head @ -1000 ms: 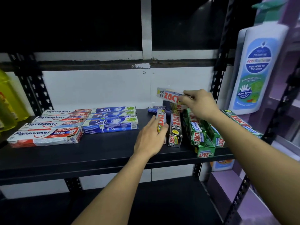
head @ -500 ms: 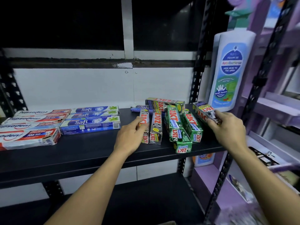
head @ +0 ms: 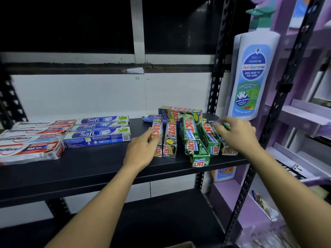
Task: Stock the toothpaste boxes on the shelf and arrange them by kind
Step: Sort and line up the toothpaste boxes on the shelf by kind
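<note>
Touching a grey Zact box (head: 157,127), fingers (head: 149,135) of the left hand (head: 141,151) lie straight (right hand (head: 238,136) blurred, grip unclear).

You had four Pepsodent boxes (head: 30,149) at the left. Next to them you had three Safi boxes (head: 97,136), plus a fourth lying farther back. You had three silver Zact boxes (head: 169,140), one of them crosswise at the rear. You had at least three green Zact boxes (head: 190,135); your right hand (head: 238,135) hid the rest, so that count was unsure. One wash bottle (head: 250,77) showed in full.
</note>
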A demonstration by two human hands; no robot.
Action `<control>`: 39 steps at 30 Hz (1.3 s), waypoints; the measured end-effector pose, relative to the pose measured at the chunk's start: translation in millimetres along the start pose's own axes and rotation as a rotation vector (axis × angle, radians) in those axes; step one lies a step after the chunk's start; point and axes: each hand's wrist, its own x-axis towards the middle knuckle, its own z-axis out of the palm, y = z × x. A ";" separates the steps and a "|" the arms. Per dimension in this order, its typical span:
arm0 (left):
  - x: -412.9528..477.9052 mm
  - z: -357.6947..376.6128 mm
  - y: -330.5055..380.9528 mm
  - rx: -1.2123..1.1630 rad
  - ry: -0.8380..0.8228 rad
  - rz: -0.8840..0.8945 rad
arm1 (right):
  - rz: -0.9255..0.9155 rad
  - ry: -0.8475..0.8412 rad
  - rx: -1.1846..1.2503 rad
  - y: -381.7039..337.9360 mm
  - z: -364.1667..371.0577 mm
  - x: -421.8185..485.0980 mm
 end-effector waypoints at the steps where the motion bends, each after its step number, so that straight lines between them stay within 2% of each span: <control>1: 0.1 0.2 -0.4 0.003 -0.002 0.000 | -0.014 -0.038 0.048 -4.8 1.2 7.8; 6: 0.1 2.0 -1.0 0.029 0.009 0.007 | -0.050 -0.220 0.191 -25.5 16.7 48.7; 11: 4.3 5.7 -7.3 0.031 -0.003 0.015 | -0.088 -0.346 0.098 -32.2 33.0 76.9; 16: 4.1 5.3 -6.5 0.050 0.007 0.030 | -0.136 -0.191 0.147 -26.1 38.9 77.4; 26: 6.8 5.9 -9.9 0.048 -0.004 0.026 | -0.064 0.118 0.257 23.0 -2.4 19.1; 34: 7.3 6.7 -11.0 0.048 -0.013 0.012 | -0.004 0.204 0.293 45.0 -21.0 -22.7; 39: 6.5 6.2 -10.0 0.042 -0.014 0.014 | -0.013 0.174 0.285 50.0 -21.9 -28.0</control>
